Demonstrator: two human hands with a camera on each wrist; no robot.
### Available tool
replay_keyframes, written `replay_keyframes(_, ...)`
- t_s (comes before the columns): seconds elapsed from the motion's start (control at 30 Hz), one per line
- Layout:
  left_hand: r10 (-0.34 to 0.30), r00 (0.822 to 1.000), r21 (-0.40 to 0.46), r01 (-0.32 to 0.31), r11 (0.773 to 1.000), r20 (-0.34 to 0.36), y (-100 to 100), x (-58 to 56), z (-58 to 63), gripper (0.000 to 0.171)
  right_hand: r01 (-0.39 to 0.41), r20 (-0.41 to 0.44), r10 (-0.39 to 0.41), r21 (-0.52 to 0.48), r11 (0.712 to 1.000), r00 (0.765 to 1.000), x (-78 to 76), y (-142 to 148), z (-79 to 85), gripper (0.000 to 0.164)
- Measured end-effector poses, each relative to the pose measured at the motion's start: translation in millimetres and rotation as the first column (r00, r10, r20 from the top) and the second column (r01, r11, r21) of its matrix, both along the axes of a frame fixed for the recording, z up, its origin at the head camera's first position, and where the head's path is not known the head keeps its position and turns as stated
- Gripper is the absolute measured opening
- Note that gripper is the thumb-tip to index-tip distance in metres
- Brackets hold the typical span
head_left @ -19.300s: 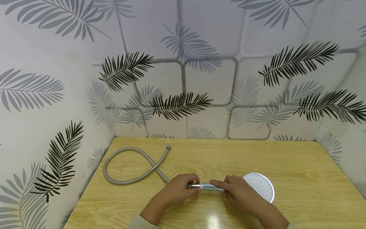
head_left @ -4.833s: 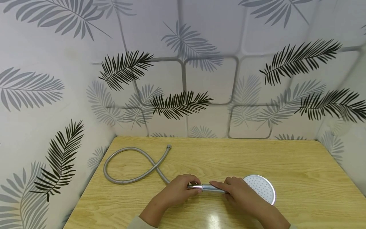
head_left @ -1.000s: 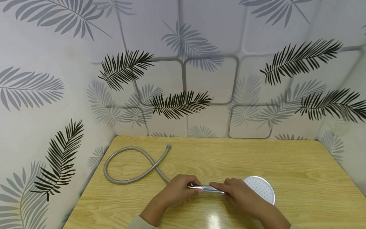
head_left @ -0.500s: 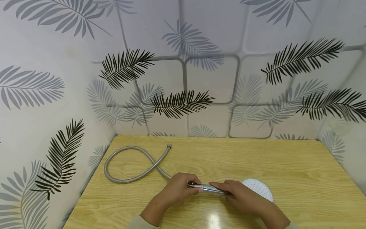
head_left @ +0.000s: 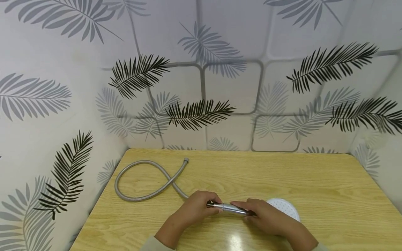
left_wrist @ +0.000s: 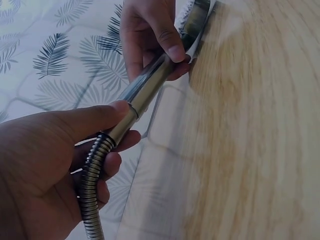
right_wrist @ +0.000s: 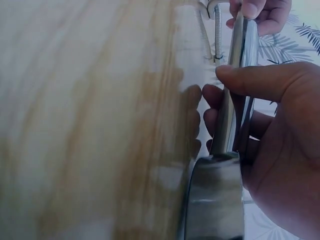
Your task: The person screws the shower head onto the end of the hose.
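Observation:
A chrome hand shower lies across the front of the table, its round white spray face (head_left: 284,208) at the right and its handle (head_left: 235,208) pointing left. My left hand (head_left: 198,209) pinches the smooth metal hose connector (left_wrist: 121,129) between thumb and fingers, where it meets the handle's end at a thin seam. The ribbed metal hose (left_wrist: 90,175) bends down past the left palm. My right hand (head_left: 267,217) grips the handle near the head, thumb on one side and fingers round the other. In the right wrist view the back of the shower head (right_wrist: 215,200) is close to the tabletop.
The hose runs left in one crossed loop (head_left: 135,199) on the wood-grain table (head_left: 314,177). Its free end has a small metal nut (head_left: 186,160), near the table's back edge. Walls (head_left: 232,90) with a leaf pattern stand behind and at both sides.
The pale band at the joint 19 seconds ago now shows as a thin seam. Lately the right hand has tipped the handle's right end and the shower head slightly towards the front.

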State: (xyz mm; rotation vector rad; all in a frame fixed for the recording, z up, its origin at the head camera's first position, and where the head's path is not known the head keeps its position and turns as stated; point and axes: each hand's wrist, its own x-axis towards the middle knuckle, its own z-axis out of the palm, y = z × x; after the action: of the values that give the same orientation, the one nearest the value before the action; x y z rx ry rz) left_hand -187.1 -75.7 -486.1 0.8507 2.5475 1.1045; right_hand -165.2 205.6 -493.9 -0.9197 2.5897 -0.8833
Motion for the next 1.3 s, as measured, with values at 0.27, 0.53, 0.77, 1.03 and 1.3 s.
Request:
replay_keyframes(0.27,-0.001,1.000,-0.018,0.001,1.000,0.018,-1,-2.2,-6.4,0.017,0.029,-0.156,-0.019,0.062,0.998,0.988,-0.7,-5,-1.2,0.053)
replay_keyframes(0.53,0.016,0.999,-0.030,-0.015,0.999,0.033,0,-2.4,-8.3,0.019,0.043,-0.250,-0.029,0.052,0.998,0.968,0.4,-7,-5.5,0.054)
replay_keyframes(0.77,0.018,0.999,-0.050,-0.017,0.999,0.026,0,-2.9,-8.0,0.020,0.037,-0.267,-0.016,0.074,0.997,0.964,0.1,-8,-3.8,0.054)
replay_keyframes(1.03,0.006,1.000,-0.114,-0.006,0.993,-0.004,-1,-2.3,-8.8,0.024,0.049,-0.301,-0.015,0.104,0.993,0.954,0.5,-9,-3.5,0.054)
replay_keyframes(1.3,0.021,0.998,-0.178,-0.031,0.984,-0.057,-1,-2.0,-13.2,0.026,0.073,-0.333,-0.024,0.135,0.988,0.943,0.6,-8,-4.5,0.054)
